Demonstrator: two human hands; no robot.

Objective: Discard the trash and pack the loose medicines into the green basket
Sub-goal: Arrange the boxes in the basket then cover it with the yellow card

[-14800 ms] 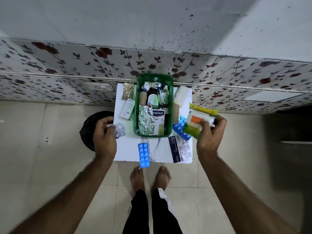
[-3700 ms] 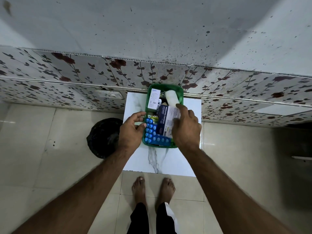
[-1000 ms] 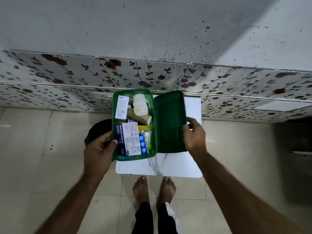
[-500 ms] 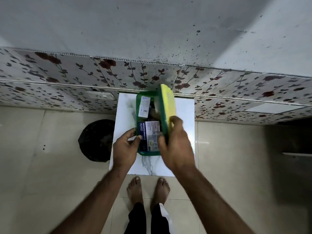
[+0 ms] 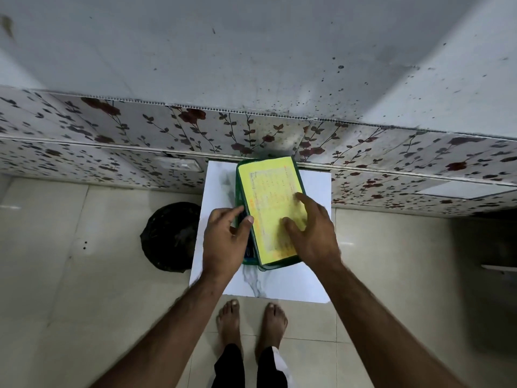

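Observation:
The green basket (image 5: pixel 240 191) stands on the small white table (image 5: pixel 313 189). A lid with a yellow label (image 5: pixel 268 191) lies over it, slightly askew, so a thin strip of the contents shows along the left side. My right hand (image 5: pixel 310 231) presses flat on the lid's near right part, fingers spread. My left hand (image 5: pixel 223 239) rests against the basket's left rim, thumb and forefinger touching the lid's edge. The medicines inside are almost wholly hidden by the lid.
A black trash bin (image 5: pixel 170 236) sits on the tiled floor just left of the table. The table backs onto a wall with floral panels (image 5: pixel 140 127). My bare feet (image 5: pixel 251 323) stand at the table's near edge.
The lid, upright on its edge half a second ago, has come down flat over the basket. My right hand moved from gripping its edge to pressing on top.

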